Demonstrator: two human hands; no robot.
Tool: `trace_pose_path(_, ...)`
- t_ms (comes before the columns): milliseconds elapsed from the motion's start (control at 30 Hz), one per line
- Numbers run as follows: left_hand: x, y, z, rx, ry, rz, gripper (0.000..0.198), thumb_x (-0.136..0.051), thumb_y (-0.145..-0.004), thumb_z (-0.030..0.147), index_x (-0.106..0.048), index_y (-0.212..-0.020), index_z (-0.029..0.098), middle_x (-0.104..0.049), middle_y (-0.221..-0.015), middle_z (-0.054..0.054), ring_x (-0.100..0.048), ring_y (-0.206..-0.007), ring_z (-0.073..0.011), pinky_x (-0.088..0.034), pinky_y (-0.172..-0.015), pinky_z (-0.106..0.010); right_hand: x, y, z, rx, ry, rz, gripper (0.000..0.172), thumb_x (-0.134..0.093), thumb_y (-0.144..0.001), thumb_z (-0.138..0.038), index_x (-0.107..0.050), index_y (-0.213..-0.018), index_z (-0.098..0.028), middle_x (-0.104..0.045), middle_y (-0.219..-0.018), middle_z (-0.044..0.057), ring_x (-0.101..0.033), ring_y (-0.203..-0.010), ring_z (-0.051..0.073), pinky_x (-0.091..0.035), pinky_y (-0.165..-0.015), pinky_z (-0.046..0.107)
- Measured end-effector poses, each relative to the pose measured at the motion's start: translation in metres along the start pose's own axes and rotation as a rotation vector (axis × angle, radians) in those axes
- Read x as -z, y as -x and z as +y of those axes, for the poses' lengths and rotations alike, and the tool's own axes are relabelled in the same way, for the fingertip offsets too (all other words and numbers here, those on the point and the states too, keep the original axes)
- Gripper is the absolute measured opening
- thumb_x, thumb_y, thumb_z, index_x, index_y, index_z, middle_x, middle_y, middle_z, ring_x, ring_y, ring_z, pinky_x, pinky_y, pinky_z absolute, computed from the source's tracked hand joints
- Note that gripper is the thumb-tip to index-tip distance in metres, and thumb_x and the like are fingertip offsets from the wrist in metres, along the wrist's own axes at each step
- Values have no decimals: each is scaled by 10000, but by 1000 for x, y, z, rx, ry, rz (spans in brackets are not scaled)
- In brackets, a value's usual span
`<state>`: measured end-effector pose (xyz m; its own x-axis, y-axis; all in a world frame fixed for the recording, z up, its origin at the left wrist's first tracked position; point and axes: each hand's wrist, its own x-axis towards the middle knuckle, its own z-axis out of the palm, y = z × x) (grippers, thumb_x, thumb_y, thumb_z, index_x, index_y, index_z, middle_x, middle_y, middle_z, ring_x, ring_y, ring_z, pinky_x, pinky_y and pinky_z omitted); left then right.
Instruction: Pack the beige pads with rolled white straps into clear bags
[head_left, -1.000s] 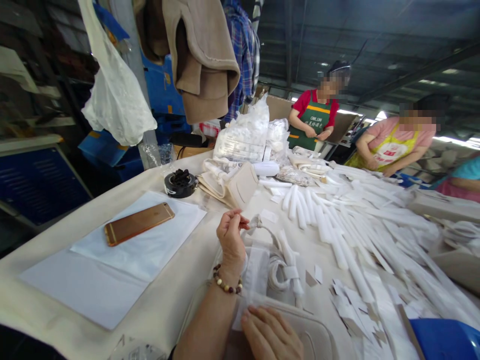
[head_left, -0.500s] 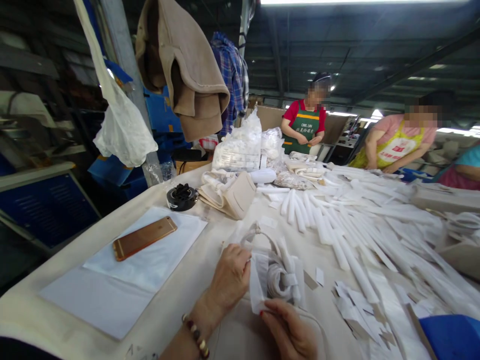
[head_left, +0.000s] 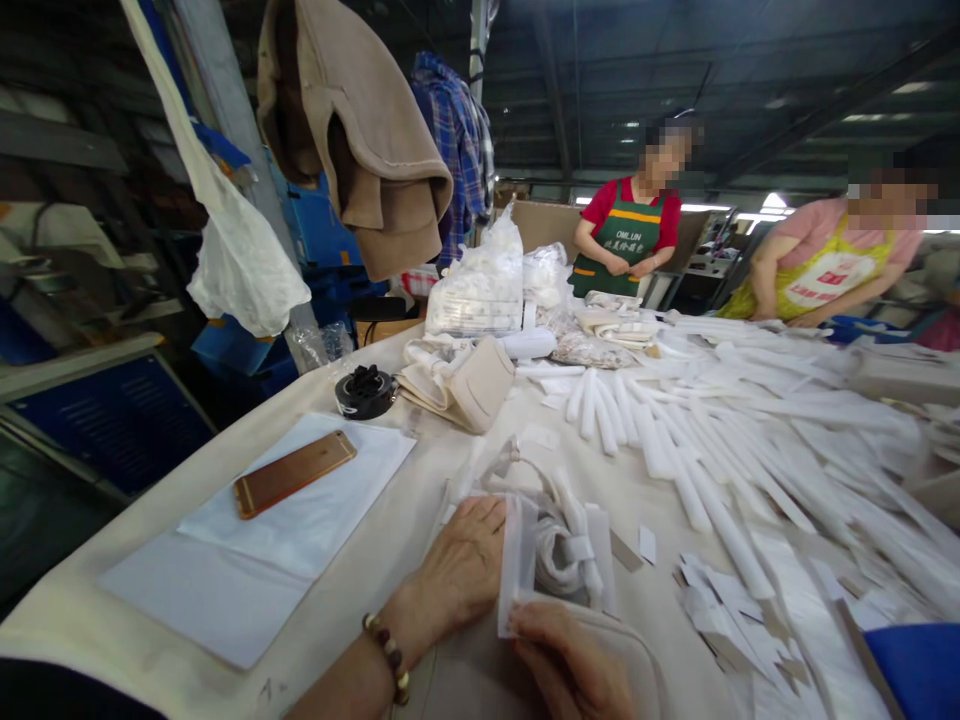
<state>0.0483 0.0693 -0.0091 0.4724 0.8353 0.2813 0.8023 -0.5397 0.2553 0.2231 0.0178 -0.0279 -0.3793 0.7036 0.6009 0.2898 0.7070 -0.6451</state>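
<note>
A clear plastic bag (head_left: 517, 570) with a frosted edge strip lies in front of me, holding a coiled off-white strap (head_left: 559, 555). My left hand (head_left: 461, 555), a beaded bracelet at its wrist, is at the strip's upper left side with its fingertips closed on it. The lower corner of that strip is pinched between the thumb and fingers of my right hand (head_left: 570, 655). Beneath both hands is a beige bag (head_left: 630, 645), partly hidden by them. A curved strap or handle shows above the coil.
White rolled tubes (head_left: 705, 470) cover the right side of the table. Small white cards (head_left: 727, 600) lie nearer. On the left, a phone (head_left: 296, 473) rests on white sheets (head_left: 217, 595); a black tape roll (head_left: 365, 393) is beyond. Two co-workers stand across the table.
My left hand has flattened and slid slightly down along the bag's edge. The edge strip now stands straighter between my hands. My view has turned a little to the left.
</note>
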Motion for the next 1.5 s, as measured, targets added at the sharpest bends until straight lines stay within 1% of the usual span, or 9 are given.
trace_pose_path(167, 5, -12, -11, -48, 90, -75, 162, -527, -811, 157, -663, -890, 198, -667, -1028, -45, -584, -1020, -219, -397, -956, -390, -2, -5, -11, 56, 26, -53, 224, -514, -853, -51, -588, -974, -226, -699, -855, 18, -674, -782, 116, -539, -724, 178)
trace_pose_path(267, 2, -13, -18, 17, 149, -14, 197, -489, -758, 70, -643, -759, 194, -676, -928, -12, -603, -956, -163, -406, -924, -318, -4, -6, -16, 96, 65, -72, 229, -479, -867, -43, -597, -981, -203, -698, -834, 44, -672, -813, 132, -541, -739, 200)
trace_pose_path(533, -1, -1, -16, 58, 163, 153, 337, -443, -704, 27, -559, -990, 163, -628, -1006, -72, -561, -987, -209, -418, -895, -359, -9, -6, -13, 234, 107, -134, 269, -395, -859, -3, -570, -971, -175, -660, -755, 39, -656, -814, 148, -557, -780, 249)
trace_pose_path(733, -6, -2, -23, -7, 171, 202, 295, -427, -739, 19, -578, -941, 172, -632, -981, -64, -568, -984, -210, -429, -897, -379, -14, -3, -20, 267, 199, -219, 299, -274, -918, -32, -539, -961, -164, -634, -711, 33, -630, -733, 152, -535, -866, 296)
trace_pose_path(867, 5, 0, -20, -48, 187, 255, 277, -452, -751, 37, -584, -969, 146, -649, -991, -88, -587, -988, -205, -467, -897, -373, -15, 1, -27, 295, 300, -215, 291, -278, -937, -66, -543, -1029, -140, -665, -782, 65, -635, -823, 178, -534, -884, 310)
trace_pose_path(967, 15, 19, -3, -170, 176, 249, 268, -445, -796, 66, -593, -1007, 141, -639, -1090, -105, -540, -1119, -210, -434, -994, -373, -16, 5, -27, 315, 336, -212, 277, -304, -933, -61, -547, -1050, -122, -672, -818, 75, -626, -862, 187, -523, -914, 332)
trace_pose_path(1067, 12, 48, 16, -320, 126, 209, 284, -400, -854, 76, -587, -1061, 128, -660, -1077, -93, -555, -1111, -195, -454, -999, -357, -18, 8, -24, 297, 309, -233, 274, -305, -946, -95, -575, -943, -142, -647, -811, 70, -602, -810, 173, -545, -856, 306)
trace_pose_path(1167, 0, 68, 24, -306, 80, 205, 319, -353, -906, 94, -546, -1160, 110, -644, -1152, -111, -543, -1155, -174, -478, -994, -338, -21, 10, -24, 306, 322, -191, 340, -270, -962, -127, -581, -827, -146, -619, -759, 64, -568, -751, 168, -554, -812, 292)
trace_pose_path(1500, -4, 69, 18, -353, 53, 278, 336, -315, -928, 114, -578, -1136, 133, -663, -1136, -89, -569, -1138, -167, -512, -962, -321, -22, 13, -27, 318, 346, -210, 418, -233, -969, -137, -570, -721, -145, -603, -686, 57, -515, -665, 157, -540, -698, 266)
